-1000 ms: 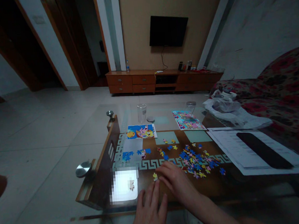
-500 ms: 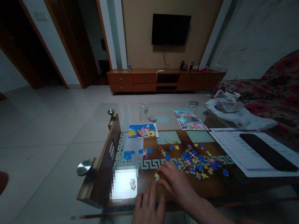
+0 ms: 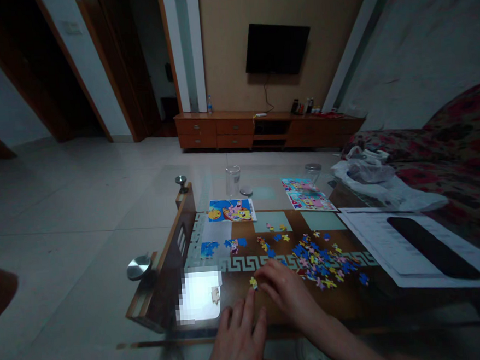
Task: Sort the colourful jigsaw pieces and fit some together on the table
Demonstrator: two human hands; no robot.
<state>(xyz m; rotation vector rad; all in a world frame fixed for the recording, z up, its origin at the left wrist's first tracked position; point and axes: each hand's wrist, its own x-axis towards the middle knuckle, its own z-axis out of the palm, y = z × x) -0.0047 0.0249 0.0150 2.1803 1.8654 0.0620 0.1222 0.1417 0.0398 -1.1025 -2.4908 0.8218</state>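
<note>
A small yellow jigsaw piece [image 3: 253,282] lies on the glass table in front of my hands. My left hand [image 3: 238,328] rests low over the table with its fingers stretched out, the index fingertip at the near edge of that piece. Just right of the piece is my right hand [image 3: 282,286], its fingers bent and apart, with nothing seen in its grasp. A heap of loose jigsaw pieces [image 3: 315,254] spreads to the right. Farther left, a few joined blue pieces [image 3: 210,249] lie on a pale sheet. One pale piece [image 3: 216,295] sits beside a bright patch.
A cartoon picture card [image 3: 231,210] lies beyond the pieces, with more cards [image 3: 310,200] to its right. Glass jars [image 3: 233,181] stand at the back. Papers carry a dark phone-shaped slab [image 3: 431,246]. A plastic bag [image 3: 388,183] sits behind them. A wooden panel [image 3: 175,250] rises at left.
My right thumb and fingers have drawn slightly back to the right from the yellow piece and opened a little. My left hand stays nearly in place; the view has shifted slightly.
</note>
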